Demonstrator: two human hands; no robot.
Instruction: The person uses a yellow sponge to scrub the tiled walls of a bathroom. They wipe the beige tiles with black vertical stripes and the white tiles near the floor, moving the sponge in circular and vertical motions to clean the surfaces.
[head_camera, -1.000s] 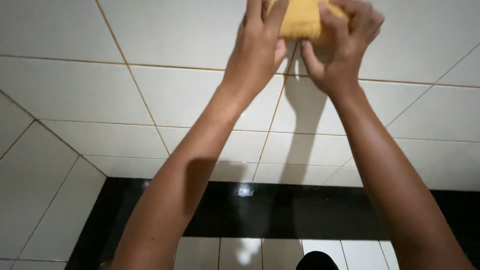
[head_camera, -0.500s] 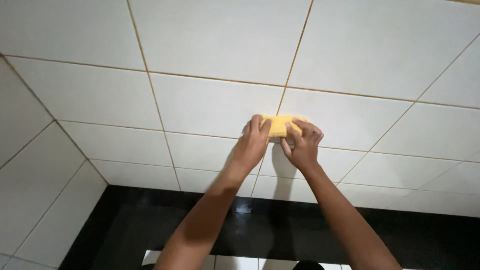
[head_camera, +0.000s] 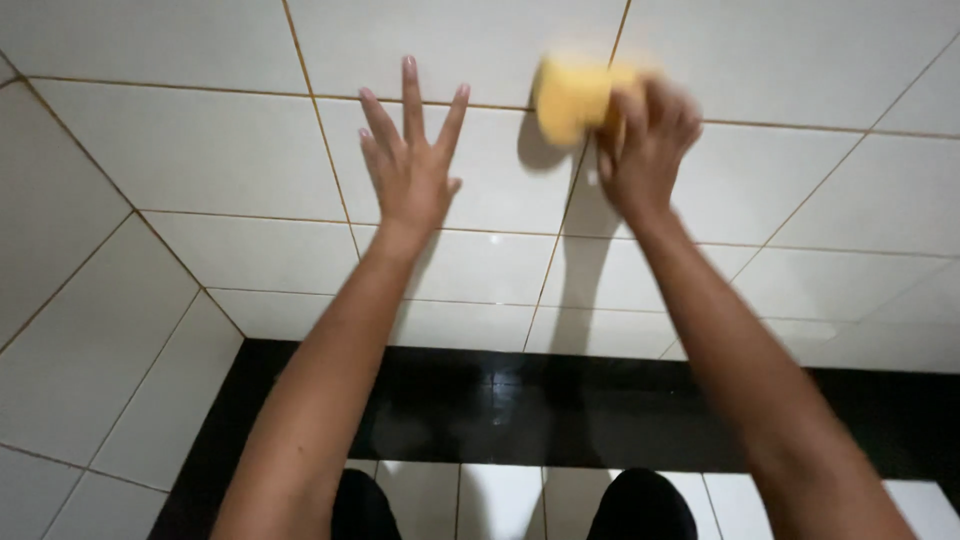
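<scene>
The right hand (head_camera: 645, 150) closes its grip around a yellow sponge (head_camera: 572, 98), pressing it to the white tiled wall (head_camera: 200, 170) just above a brown grout line; both sponge and fingers are smeared by motion blur. Left of the sponge, the left hand (head_camera: 410, 170) lies flat on the same wall, fingers spread wide, holding nothing. Both bare forearms stretch upward. Below the sponge runs a glossy black tile band (head_camera: 520, 405), with two dark shapes cut off at the bottom edge.
</scene>
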